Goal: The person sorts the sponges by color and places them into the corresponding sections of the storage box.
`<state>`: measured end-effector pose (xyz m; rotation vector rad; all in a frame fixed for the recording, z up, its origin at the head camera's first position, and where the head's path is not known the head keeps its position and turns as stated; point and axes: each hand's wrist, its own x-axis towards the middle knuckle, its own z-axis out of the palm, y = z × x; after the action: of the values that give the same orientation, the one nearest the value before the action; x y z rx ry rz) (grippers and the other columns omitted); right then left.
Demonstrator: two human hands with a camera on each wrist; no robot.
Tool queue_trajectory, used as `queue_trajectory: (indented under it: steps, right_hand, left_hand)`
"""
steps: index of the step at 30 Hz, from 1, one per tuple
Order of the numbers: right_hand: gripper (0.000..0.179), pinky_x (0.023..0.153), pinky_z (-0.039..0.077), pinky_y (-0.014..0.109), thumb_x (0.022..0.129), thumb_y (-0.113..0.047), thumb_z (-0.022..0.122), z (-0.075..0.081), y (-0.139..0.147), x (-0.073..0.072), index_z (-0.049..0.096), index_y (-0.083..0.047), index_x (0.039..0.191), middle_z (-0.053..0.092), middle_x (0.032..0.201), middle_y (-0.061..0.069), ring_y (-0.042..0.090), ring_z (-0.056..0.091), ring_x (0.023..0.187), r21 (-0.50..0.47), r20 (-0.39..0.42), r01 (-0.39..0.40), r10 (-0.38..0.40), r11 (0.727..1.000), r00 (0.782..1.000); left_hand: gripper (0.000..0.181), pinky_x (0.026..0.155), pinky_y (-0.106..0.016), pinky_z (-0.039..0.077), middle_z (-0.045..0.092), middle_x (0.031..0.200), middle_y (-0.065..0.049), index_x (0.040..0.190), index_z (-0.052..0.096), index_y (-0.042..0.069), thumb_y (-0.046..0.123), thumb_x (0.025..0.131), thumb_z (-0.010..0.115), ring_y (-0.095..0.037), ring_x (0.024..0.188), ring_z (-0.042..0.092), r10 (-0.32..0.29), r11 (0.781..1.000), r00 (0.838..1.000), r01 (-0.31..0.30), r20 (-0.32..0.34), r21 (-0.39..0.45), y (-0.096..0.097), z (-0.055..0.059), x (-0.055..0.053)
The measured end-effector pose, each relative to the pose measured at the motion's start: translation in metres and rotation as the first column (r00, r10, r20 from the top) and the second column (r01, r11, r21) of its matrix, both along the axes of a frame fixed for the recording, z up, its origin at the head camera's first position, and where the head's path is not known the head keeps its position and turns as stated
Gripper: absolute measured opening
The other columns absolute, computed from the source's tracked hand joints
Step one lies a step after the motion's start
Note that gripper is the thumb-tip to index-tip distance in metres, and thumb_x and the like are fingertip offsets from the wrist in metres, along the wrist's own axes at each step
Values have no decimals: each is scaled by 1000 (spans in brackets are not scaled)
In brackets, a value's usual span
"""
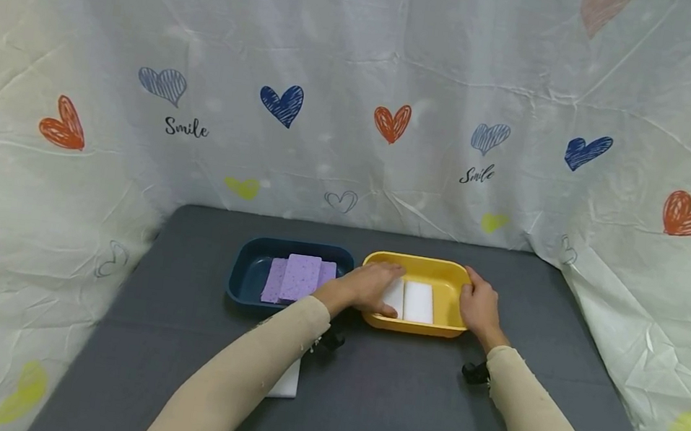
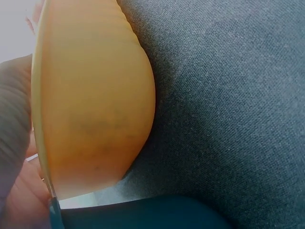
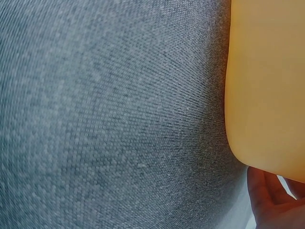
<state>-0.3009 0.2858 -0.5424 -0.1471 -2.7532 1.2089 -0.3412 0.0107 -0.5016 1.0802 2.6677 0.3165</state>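
In the head view my left hand (image 1: 370, 286) reaches over the left rim of a yellow tray (image 1: 452, 277). Its thumb and fingers span a white rectangular block (image 1: 394, 296), gripping it near its two ends. A second white block (image 1: 418, 302) lies close beside it in the tray. My right hand (image 1: 480, 307) holds the tray's right rim, thumb on top. From the left wrist, the tray's outer wall (image 2: 95, 95) fills much of the view, with the left hand (image 2: 16, 124) over its rim. The right wrist view shows a few right-hand fingers (image 3: 262, 191) at the tray's wall.
A dark blue tray (image 1: 254, 265) stands just left of the yellow one, with several speckled purple sponges (image 1: 301, 277) inside. Another white piece (image 1: 286, 382) lies on the grey tabletop (image 1: 385, 410), partly hidden by the left forearm. Heart-printed sheeting (image 1: 383, 177) hangs behind and at both sides.
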Motion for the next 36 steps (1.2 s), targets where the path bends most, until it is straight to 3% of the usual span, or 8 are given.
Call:
queue_trajectory:
  steps: [12,17,22,36]
  right_hand:
    - [56,107,52,57,114,-13,33,1,0,1,40,0,168,49,165,29,44,64,124,-5,-8,-6,6,1000,1000]
    - [56,113,51,60,114,-14,32,0,-1,3,40,0,168,48,166,28,44,62,135,-7,-2,-7,7,1000,1000]
    - [57,118,49,62,114,-14,31,1,-1,3,39,0,168,47,167,28,45,58,143,-14,8,-5,5,1000,1000]
    - [57,114,51,61,113,-14,31,1,0,1,40,1,167,49,165,30,45,62,134,3,-14,-16,16,1000,1000]
  left_hand:
    - [94,136,-44,30,40,176,-10,170,39,8,47,97,83,-26,165,36,5,996,1000,-4,-3,84,-6,-1,2]
    - [93,135,-44,33,43,175,-10,169,40,8,46,96,84,-27,163,39,-9,994,1000,9,-8,106,-8,2,6]
    - [94,134,-44,33,45,174,-11,169,41,6,45,96,85,-27,162,41,-34,990,999,36,-13,134,-7,7,10]
    - [93,135,-43,31,43,175,-12,169,40,6,46,97,83,-28,163,40,-133,978,991,136,-30,157,1,31,29]
